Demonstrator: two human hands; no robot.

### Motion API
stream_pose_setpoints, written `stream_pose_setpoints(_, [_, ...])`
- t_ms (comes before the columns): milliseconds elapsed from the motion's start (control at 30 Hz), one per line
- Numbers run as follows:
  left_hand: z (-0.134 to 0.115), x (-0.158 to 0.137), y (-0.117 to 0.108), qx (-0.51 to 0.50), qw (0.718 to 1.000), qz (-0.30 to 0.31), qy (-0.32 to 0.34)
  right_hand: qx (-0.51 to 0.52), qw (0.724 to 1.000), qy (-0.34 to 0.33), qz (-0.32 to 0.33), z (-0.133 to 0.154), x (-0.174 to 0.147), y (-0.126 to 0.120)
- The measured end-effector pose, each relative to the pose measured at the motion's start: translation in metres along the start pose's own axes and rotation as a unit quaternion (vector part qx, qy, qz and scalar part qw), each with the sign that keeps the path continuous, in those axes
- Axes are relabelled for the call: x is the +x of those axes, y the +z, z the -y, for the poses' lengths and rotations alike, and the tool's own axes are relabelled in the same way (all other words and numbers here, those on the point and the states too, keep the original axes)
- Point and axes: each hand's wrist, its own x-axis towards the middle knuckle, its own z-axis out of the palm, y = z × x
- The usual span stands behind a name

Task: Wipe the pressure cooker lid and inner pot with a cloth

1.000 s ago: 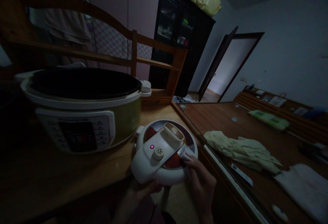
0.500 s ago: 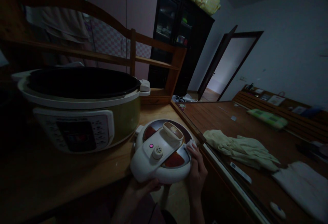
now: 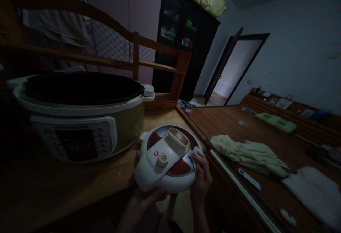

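Observation:
The white lid (image 3: pixel 151 169) of an electric pressure cooker, with a raised handle, a round valve knob and a pink button, rests tilted at the front edge of a wooden desk. My left hand (image 3: pixel 146 201) grips its near rim, thumb on top and the other fingers hidden underneath. In my right hand (image 3: pixel 201 178) is a crumpled white tissue (image 3: pixel 196 152), pressed against the lid's right edge. The green and white cooker body (image 3: pixel 130 126) stands uncovered to the left, its dark inner pot (image 3: pixel 85 87) showing.
The wooden desktop (image 3: pixel 114 174) has a low shelf rack (image 3: pixel 162 66) behind it. To the right, a wooden bed board (image 3: pixel 213 119) carries a pale green cloth (image 3: pixel 247 155), a white remote (image 3: pixel 249 179) and a white cloth (image 3: pixel 314 190). A dark cabinet (image 3: pixel 197 55) and an open door (image 3: pixel 226 62) stand beyond.
The whole view has shifted slightly. My right hand and the tissue have moved only a little along the lid's right edge; my left hand keeps its hold on the near rim.

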Motion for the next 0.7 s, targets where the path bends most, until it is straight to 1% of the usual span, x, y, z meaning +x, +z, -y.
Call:
stream_pose_setpoints(67, [0.003,0.002,-0.002,-0.009,1.0,-0.005,-0.002,-0.007,1.0,-0.012,0.012,0.006,-0.01,0.0])
stream_pose_setpoints(167, [0.008,0.004,-0.004,-0.019,1.0,-0.01,-0.01,-0.034,0.998,-0.049,0.019,0.009,-0.019,0.0])
stream_pose_setpoints(300, [0.006,0.003,-0.003,-0.016,1.0,-0.003,-0.02,-0.046,0.995,-0.081,0.022,-0.002,-0.001,0.0])
stream_pose_setpoints(367, [0.005,0.002,-0.001,-0.019,1.0,0.006,-0.02,-0.036,0.996,-0.08,0.021,-0.007,0.008,0.0])
stream_pose_setpoints(433, [0.004,0.002,-0.001,-0.023,1.0,0.006,-0.018,-0.034,0.997,-0.071,0.021,-0.006,0.008,0.001])
stream_pose_setpoints(533, [0.005,0.003,-0.001,-0.011,1.0,-0.003,-0.02,-0.061,0.997,-0.053,0.0,0.003,-0.009,0.005])
stream_pose_setpoints(600, [0.005,0.003,-0.001,-0.007,1.0,-0.003,-0.017,-0.08,0.995,-0.055,-0.014,0.008,-0.021,0.007])
stream_pose_setpoints(667, [0.005,0.003,-0.003,-0.002,1.0,0.002,-0.017,-0.079,0.995,-0.052,-0.014,0.007,-0.025,0.007])
stream_pose_setpoints(700, [0.004,0.003,-0.004,0.0,1.0,0.003,-0.019,-0.07,0.997,-0.04,-0.011,0.003,-0.022,0.005])
